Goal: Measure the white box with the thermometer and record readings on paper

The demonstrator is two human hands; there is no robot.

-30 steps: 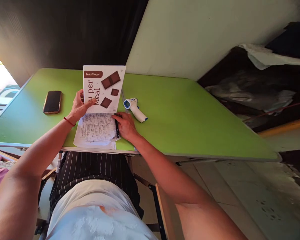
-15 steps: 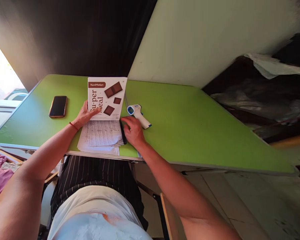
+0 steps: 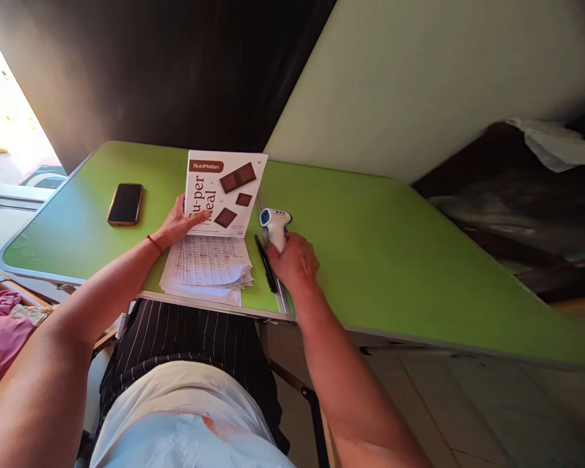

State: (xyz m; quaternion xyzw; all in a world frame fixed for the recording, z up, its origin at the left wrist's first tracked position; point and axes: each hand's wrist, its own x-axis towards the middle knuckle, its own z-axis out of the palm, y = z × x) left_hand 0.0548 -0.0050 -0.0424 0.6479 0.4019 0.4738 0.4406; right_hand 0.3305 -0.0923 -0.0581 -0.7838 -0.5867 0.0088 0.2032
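My left hand (image 3: 188, 220) grips the left side of a white box (image 3: 227, 224) printed with chocolate pieces and the word NutriMotion. The box stands tilted upright at the back edge of some papers. Those sheets (image 3: 209, 263), covered in small handwriting, lie on the green table in front of it. My right hand (image 3: 295, 260) is closed around the handle of a white and blue infrared thermometer (image 3: 275, 229), its screen end pointing up and left. Just left of that hand lies a black pen (image 3: 266, 263).
A phone in a brown case (image 3: 125, 204) lies on the left part of the green table (image 3: 394, 260). A dark panel (image 3: 175, 71) and a pale wall rise behind. Pink cloth (image 3: 2, 331) sits on a chair at the lower left.
My right hand has moved from the pen beside the papers to the thermometer and closed on its handle. The pen now lies apart from the papers. The left hand still holds the box.
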